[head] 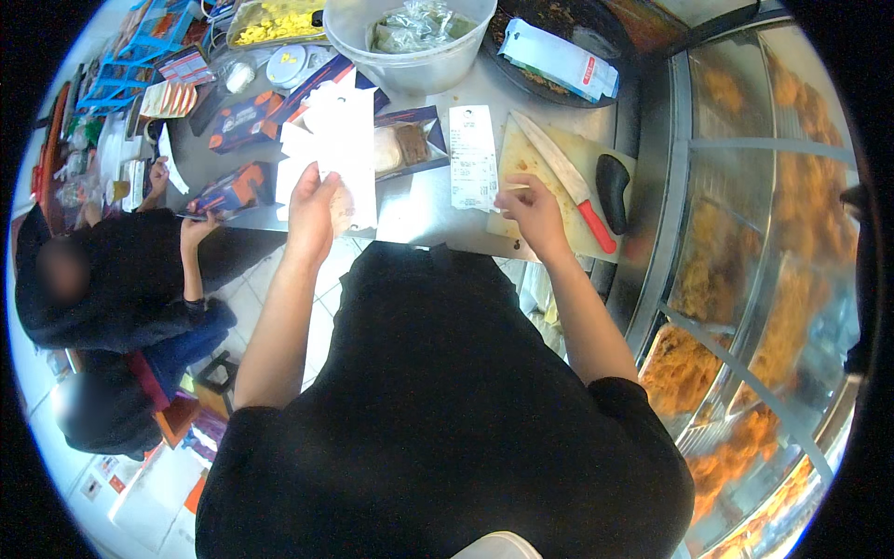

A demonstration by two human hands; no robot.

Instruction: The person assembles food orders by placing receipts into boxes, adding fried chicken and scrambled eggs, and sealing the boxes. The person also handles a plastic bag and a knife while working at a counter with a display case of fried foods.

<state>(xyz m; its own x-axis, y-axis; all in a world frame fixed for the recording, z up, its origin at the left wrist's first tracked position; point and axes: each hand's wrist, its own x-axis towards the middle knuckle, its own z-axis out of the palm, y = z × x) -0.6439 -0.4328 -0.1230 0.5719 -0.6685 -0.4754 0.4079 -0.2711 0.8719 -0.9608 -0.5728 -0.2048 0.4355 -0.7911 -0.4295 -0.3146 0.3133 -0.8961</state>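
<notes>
My left hand (314, 209) grips a stack of white paper slips (342, 133), some with jagged edges, above the front of the steel counter. A printed receipt (473, 157) lies to the right, partly over the edge of a cutting board (513, 223). Beside the receipt's lower right edge is my right hand (534, 213), fingers curled; whether they pinch the paper I cannot tell. Between the slips and the receipt sits an open dark blue carton (438, 140) holding pale and brown food pieces. A knife (559, 161) with a red handle rests on the board.
A black curved object (613, 194) lies by the knife. Behind are a plastic tub (412, 63) with bagged greens and a dark round pan (559, 91) bearing a packet. A glass case (726, 209) borders the right. People (119, 279) stand at left near printed boxes (244, 119).
</notes>
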